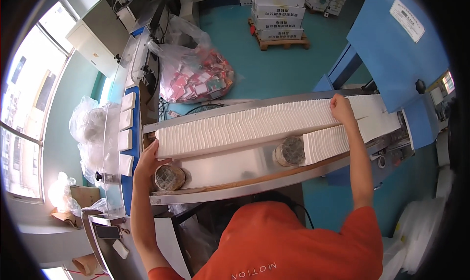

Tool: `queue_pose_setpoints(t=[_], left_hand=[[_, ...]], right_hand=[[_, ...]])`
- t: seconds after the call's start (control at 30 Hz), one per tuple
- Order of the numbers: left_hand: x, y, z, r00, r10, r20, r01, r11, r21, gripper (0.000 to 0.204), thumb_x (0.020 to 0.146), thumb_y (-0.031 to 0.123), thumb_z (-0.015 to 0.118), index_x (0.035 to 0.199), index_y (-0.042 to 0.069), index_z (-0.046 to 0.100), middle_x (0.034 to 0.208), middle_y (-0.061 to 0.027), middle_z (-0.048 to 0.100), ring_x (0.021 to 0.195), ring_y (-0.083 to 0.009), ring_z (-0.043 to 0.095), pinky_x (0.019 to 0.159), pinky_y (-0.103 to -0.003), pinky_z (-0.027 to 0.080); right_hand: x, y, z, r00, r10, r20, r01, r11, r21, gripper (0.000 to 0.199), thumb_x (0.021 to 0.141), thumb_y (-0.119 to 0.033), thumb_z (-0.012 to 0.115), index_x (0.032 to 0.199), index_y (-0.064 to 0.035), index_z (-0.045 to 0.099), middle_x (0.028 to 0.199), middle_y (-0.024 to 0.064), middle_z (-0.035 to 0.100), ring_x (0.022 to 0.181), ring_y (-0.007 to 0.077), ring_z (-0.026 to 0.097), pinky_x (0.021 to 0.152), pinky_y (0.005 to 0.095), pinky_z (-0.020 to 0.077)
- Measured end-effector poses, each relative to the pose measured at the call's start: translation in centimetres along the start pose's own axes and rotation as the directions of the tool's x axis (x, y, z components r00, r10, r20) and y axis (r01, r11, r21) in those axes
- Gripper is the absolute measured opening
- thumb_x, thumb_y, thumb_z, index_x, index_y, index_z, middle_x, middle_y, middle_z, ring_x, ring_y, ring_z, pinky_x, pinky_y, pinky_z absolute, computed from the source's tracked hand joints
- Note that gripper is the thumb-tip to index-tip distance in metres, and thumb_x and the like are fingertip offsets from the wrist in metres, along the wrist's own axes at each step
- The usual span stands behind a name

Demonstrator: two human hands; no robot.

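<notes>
A long row of white folded tissues [245, 122], standing on edge, lies along a metal trough [225, 163] in front of me. My left hand [148, 158] is at the row's left end, thumb and fingers spread against its corner. Toward the right end, my right hand [342, 108] rests on the row with its fingers curled onto the tissues. A shorter row of tissues [325, 144] lies on the near side, partly behind my right forearm. One round mottled block [291, 151] stands against its left end. Another round block [169, 177] stands beside my left hand.
A blue machine [399, 45] rises at the trough's right end. On the left, several white tissue stacks [126, 139] sit on a blue belt [128, 187] behind a clear panel. Beyond the trough are a clear bag of red and white scraps [198, 77] and boxes on a pallet [279, 15].
</notes>
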State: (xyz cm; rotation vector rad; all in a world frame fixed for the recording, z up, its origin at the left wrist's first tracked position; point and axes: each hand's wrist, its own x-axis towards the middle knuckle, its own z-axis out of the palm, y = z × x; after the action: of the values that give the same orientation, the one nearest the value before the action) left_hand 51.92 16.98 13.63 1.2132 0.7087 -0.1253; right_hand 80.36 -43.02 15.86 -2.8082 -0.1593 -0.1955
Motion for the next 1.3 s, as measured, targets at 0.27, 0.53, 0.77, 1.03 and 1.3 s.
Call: queue_pose_setpoints(t=[0.27, 0.53, 0.77, 1.03, 1.3], left_hand=[[0.3, -1.1, -0.4, 0.991, -0.022, -0.133, 0.027, 0.999, 0.033, 0.054, 0.096, 0.053, 0.048, 0.133, 0.014, 0.049, 0.118, -0.0051, 0.059, 0.108, -0.0210, 0.054, 0.082, -0.043, 0.045], [0.9, -0.4, 0.0, 0.989, -0.051, -0.140, 0.061, 0.996, 0.067, 0.054, 0.094, 0.053, 0.051, 0.130, 0.012, 0.052, 0.116, -0.0049, 0.060, 0.106, -0.0203, 0.054, 0.085, -0.041, 0.042], [0.1, -0.2, 0.6, 0.996, -0.049, -0.079, 0.053, 0.997, 0.055, 0.061, 0.094, 0.055, 0.050, 0.137, 0.013, 0.046, 0.125, -0.0081, 0.057, 0.116, -0.0235, 0.051, 0.095, -0.049, 0.039], [-0.9, -0.1, 1.2, 0.997, -0.056, -0.048, 0.059, 0.997, 0.055, 0.069, 0.093, 0.060, 0.046, 0.144, 0.015, 0.037, 0.135, -0.0099, 0.051, 0.124, -0.0287, 0.047, 0.099, -0.057, 0.038], [-1.4, 1.8, 1.1, 0.982, 0.034, -0.187, 0.006, 0.978, 0.208, 0.075, 0.085, 0.054, 0.063, 0.142, 0.016, 0.032, 0.137, -0.0117, 0.044, 0.131, -0.0347, 0.038, 0.096, -0.066, 0.034]], right_hand=[[1.2, 1.5, -0.1, 0.981, 0.070, 0.181, -0.123, 0.946, 0.300, 0.006, 0.074, 0.001, 0.066, 0.078, 0.0023, 0.062, 0.064, 0.0123, 0.064, 0.052, 0.0172, 0.063, 0.050, 0.0317, 0.0496], [1.0, 0.9, 0.1, 0.994, 0.044, 0.097, -0.065, 0.970, 0.234, 0.005, 0.072, -0.002, 0.067, 0.074, 0.0015, 0.064, 0.062, 0.0129, 0.064, 0.054, 0.0201, 0.065, 0.055, 0.0319, 0.0524], [1.1, 0.6, -0.8, 0.984, 0.070, 0.161, -0.112, 0.957, 0.269, 0.003, 0.072, -0.001, 0.065, 0.070, 0.0007, 0.064, 0.059, 0.0132, 0.064, 0.051, 0.0197, 0.066, 0.052, 0.0323, 0.0523], [0.9, -0.4, -0.1, 0.970, -0.190, 0.154, 0.225, 0.941, -0.254, 0.006, 0.077, -0.002, 0.060, 0.074, -0.0008, 0.065, 0.078, 0.0192, 0.069, 0.071, 0.0302, 0.070, 0.063, 0.0388, 0.0552], [-2.4, -11.1, 0.8, 0.948, -0.151, 0.278, 0.205, 0.963, -0.174, 0.043, 0.086, -0.022, 0.066, 0.115, 0.0033, 0.048, 0.099, 0.0253, 0.066, 0.094, 0.0331, 0.067, 0.074, 0.0400, 0.0548]])
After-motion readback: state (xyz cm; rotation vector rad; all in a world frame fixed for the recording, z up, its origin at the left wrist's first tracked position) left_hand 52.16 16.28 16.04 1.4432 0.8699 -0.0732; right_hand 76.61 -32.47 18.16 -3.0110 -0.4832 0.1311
